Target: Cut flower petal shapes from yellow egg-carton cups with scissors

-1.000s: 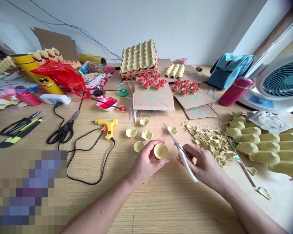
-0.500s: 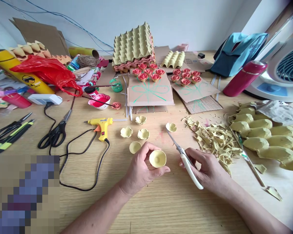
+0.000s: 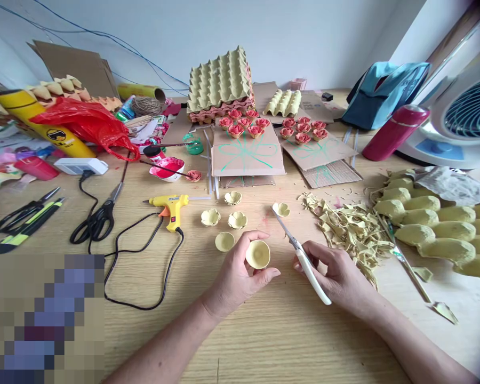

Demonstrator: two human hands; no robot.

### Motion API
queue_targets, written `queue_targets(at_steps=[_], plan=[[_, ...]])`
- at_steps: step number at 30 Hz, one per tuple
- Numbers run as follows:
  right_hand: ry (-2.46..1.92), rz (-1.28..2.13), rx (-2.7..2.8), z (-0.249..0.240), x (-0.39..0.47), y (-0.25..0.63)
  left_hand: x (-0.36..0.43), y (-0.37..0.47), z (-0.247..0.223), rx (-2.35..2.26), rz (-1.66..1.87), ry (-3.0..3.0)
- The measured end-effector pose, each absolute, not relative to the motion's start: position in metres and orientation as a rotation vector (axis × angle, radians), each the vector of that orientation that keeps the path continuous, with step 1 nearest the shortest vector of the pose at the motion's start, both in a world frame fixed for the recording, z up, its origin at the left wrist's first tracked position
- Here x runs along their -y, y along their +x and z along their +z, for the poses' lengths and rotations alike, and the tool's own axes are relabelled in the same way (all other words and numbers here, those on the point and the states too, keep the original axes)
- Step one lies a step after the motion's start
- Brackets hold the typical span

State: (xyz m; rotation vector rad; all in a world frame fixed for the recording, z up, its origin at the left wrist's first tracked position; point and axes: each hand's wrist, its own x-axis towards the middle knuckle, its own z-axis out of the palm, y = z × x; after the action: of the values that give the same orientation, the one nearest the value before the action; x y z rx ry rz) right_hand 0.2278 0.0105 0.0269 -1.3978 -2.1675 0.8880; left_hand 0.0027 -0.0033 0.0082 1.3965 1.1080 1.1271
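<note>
Between the fingers and thumb of my left hand (image 3: 236,274) is a round egg carton cup (image 3: 258,254), its hollow facing me. My right hand (image 3: 338,272) is closed round the white handles of a pair of scissors (image 3: 304,261). The blades point up and left, their tip beside a petal-cut cup (image 3: 282,209) on the table. An uncut cup (image 3: 224,241) lies just beyond my left hand. Past it sit petal-shaped cups (image 3: 237,220) in a small group.
Carton scraps (image 3: 352,234) are heaped right of the scissors, near an overturned egg tray (image 3: 448,229). Left are a yellow glue gun (image 3: 170,208) with a looping cord and black scissors (image 3: 96,218). Red paper flowers (image 3: 236,130) stand on cardboard (image 3: 248,157) behind, near a red paint bowl (image 3: 168,169).
The view has shifted slightly. My left hand has tilted the cup a little more toward me; the scissors keep almost the same place in my right hand.
</note>
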Motion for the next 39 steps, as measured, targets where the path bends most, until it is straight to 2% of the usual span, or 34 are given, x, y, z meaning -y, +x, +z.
queue_targets(at_steps=[12, 22, 39], plan=[[-1.377, 0.913, 2.184, 0.026, -0.01, 0.23, 0.004, 0.002, 0.012, -1.265, 1.043, 1.758], [-1.362, 0.832, 2.213, 0.022, -0.011, 0.232, 0.007, 0.005, 0.008, -1.196, 1.165, 1.402], [-1.341, 0.86, 2.185, 0.02, -0.012, 0.232, 0.001, 0.002, 0.008, -1.057, 1.205, 1.479]])
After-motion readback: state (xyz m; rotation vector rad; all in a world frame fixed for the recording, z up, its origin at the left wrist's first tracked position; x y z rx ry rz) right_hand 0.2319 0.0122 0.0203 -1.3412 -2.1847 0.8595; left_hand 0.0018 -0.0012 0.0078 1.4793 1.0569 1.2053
